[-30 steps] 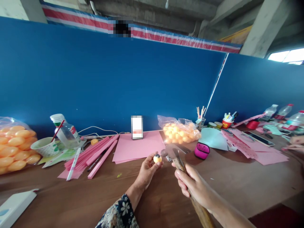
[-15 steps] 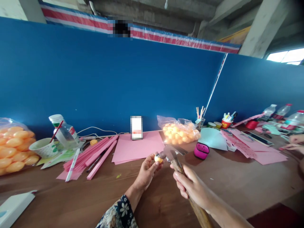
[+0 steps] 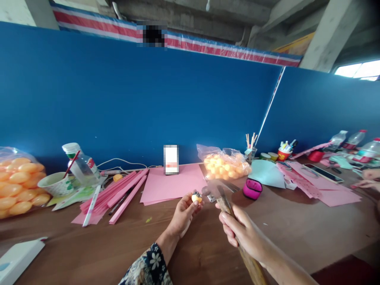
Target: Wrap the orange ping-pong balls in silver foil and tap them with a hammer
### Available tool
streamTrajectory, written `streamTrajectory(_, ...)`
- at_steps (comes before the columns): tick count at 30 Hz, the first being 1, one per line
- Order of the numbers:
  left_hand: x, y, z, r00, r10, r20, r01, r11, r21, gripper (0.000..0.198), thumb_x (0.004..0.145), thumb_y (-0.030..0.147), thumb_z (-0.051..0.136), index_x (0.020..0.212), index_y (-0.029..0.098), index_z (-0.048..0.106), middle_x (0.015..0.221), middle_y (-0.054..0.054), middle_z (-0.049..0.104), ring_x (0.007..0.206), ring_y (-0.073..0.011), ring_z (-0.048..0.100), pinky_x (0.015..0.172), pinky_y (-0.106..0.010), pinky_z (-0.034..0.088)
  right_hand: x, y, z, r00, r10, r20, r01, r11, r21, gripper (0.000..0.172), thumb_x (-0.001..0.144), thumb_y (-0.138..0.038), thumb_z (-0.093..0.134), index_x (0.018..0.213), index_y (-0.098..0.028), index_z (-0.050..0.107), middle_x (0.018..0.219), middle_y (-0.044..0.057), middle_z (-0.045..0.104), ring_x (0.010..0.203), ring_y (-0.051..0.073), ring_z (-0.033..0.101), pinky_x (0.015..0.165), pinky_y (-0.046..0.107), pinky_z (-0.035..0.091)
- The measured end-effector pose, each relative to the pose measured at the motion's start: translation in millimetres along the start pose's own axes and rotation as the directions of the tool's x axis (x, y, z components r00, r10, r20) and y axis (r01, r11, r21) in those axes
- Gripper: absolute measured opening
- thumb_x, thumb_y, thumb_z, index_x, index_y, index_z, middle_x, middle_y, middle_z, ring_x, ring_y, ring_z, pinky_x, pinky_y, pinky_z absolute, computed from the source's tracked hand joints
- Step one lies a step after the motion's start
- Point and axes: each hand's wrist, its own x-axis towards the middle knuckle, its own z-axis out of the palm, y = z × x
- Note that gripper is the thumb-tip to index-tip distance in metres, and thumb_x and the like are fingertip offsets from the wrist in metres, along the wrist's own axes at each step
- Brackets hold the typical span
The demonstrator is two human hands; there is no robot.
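Note:
My left hand (image 3: pixel 184 213) grips a small orange ball (image 3: pixel 196 198) between thumb and fingers; a dark, shiny piece sits on the ball's top. My right hand (image 3: pixel 237 226) is wrapped round the wooden handle of a hammer (image 3: pixel 227 208). The hammer's head is blurred by motion and lies just right of the ball, with a small gap between them. Behind both hands lie pink paper sheets (image 3: pixel 170 186) and a clear bag of orange balls (image 3: pixel 225 165).
Rolled pink paper strips (image 3: pixel 118 194), a paper cup (image 3: pixel 56 185) and a plastic bottle (image 3: pixel 80 164) stand left, beside a larger bag of orange balls (image 3: pixel 19 186). A magenta pouch (image 3: pixel 252 189) sits right of the hammer. Another person's hand (image 3: pixel 368 180) shows at the right edge.
The hammer and my right hand have shifted slightly right, away from the ball. My left hand keeps its hold on the ball, which has tilted or moved slightly left.

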Motion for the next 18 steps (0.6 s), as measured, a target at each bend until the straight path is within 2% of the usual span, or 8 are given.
streamTrajectory(5, -1.2, -0.2, -0.1, 0.999, -0.033, 0.016, 0.033, 0.999, 0.001, 0.033, 0.069, 0.025, 0.068, 0.101, 0.017, 0.059, 0.092, -0.006, 0.064, 0.079, -0.0142, 0.062, 0.074, -0.026, 0.048, 1.0, 5.9, 5.2, 0.998, 0.057, 0.022, -0.057, 0.998, 0.012, 0.039, 0.081, -0.046, 0.049, 0.11, -0.02, 0.046, 0.061, -0.006, 0.039, 0.048, 0.007, 0.037, 0.042, 0.018, 0.032)
streamTrajectory(12, 1.1, -1.8, -0.8, 0.999, -0.045, 0.008, 0.045, 0.999, 0.002, 0.024, 0.074, 0.029, 0.063, 0.094, 0.016, 0.061, 0.091, -0.005, 0.063, 0.081, -0.0153, 0.062, 0.073, -0.026, 0.049, -0.9, -1.6, 2.7, 1.0, 0.007, 0.019, -0.007, 1.0, 0.002, 0.039, 0.083, -0.045, 0.048, 0.112, -0.021, 0.043, 0.067, -0.004, 0.042, 0.048, 0.006, 0.036, 0.041, 0.019, 0.031)
streamTrajectory(18, -0.1, 0.9, -0.7, 0.996, -0.054, 0.066, 0.056, 0.998, -0.032, 0.024, 0.076, 0.026, 0.061, 0.097, 0.015, 0.061, 0.093, -0.006, 0.064, 0.082, -0.0154, 0.062, 0.074, -0.026, 0.049, 2.1, 4.8, 4.7, 0.998, 0.054, 0.03, -0.055, 0.998, 0.028, 0.04, 0.082, -0.045, 0.049, 0.111, -0.019, 0.044, 0.063, -0.006, 0.04, 0.047, 0.006, 0.036, 0.041, 0.019, 0.031)
